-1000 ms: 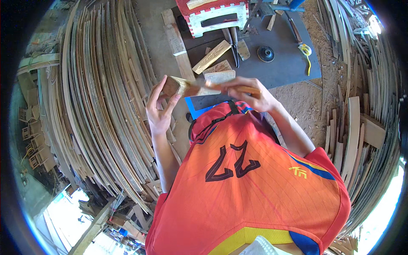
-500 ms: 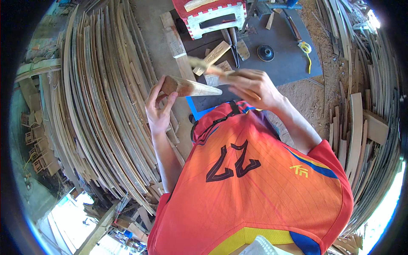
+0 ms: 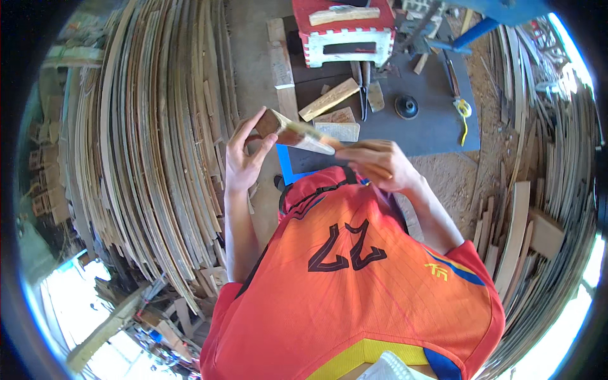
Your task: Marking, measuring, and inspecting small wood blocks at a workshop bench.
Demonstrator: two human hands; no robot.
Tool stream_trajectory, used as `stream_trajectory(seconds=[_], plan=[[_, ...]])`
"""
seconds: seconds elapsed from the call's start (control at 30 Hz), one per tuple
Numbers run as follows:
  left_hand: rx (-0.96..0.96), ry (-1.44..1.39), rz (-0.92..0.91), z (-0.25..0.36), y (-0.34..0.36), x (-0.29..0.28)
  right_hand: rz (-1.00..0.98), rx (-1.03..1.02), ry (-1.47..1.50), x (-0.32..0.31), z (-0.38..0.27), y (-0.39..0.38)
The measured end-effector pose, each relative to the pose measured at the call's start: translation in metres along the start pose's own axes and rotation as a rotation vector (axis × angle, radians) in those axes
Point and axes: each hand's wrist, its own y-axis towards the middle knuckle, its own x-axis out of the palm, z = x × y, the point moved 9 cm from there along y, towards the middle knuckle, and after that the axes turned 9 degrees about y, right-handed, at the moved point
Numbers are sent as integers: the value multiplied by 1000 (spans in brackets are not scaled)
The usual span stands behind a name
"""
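Workshop ground fills the view from above: a dirt floor, with long thin wood strips (image 3: 158,158) stacked in curved rows well beyond the left fingers and more boards (image 3: 519,221) far outside the right hand. A person in an orange jersey (image 3: 354,285) holds a short wood block (image 3: 297,132) at chest height between both hands. The left hand (image 3: 244,158) is raised, its fingers (image 3: 253,123) curled over the block's dark left end with the thumb pressing from below, so that end is pinched firmly and the piece is kept steady. The block runs from those fingers down and to the right, its pale face turned upward. The right hand (image 3: 380,166) lies over the block's right end; its fingers are held close together and bent, apparently gripping that end or something thin against it, but I cannot tell exactly what they pinch. Beyond the fingertips of both hands, on the ground, lies a dark mat (image 3: 430,126) with loose wood offcuts (image 3: 329,98), a round black disc (image 3: 406,106) and a yellow cord (image 3: 464,111), all well apart from the hands. Farther still stands a red and white stool (image 3: 345,31) with a piece of wood resting on its seat. A blue edge (image 3: 284,166) shows just under the block, between the two hands.
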Motion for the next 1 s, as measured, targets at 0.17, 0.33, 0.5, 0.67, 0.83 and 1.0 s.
stream_trajectory(seconds=[0.17,0.33,0.5,0.67,0.83,1.0], plan=[[61,21,-28,11,0,1,-37,-49,120,-3,-8,8],[43,-45,-71,3,-1,5,-214,-131,51,15,-14,12],[65,-178,-104,-3,-3,8,-14,98,241,-16,-10,25],[39,-158,-192,-3,-3,10,-146,124,270,-9,-4,23],[-10,-201,-218,-12,-6,14,-110,45,144,-7,-8,20],[-18,-221,-178,-17,-6,8,-270,121,319,5,5,4]])
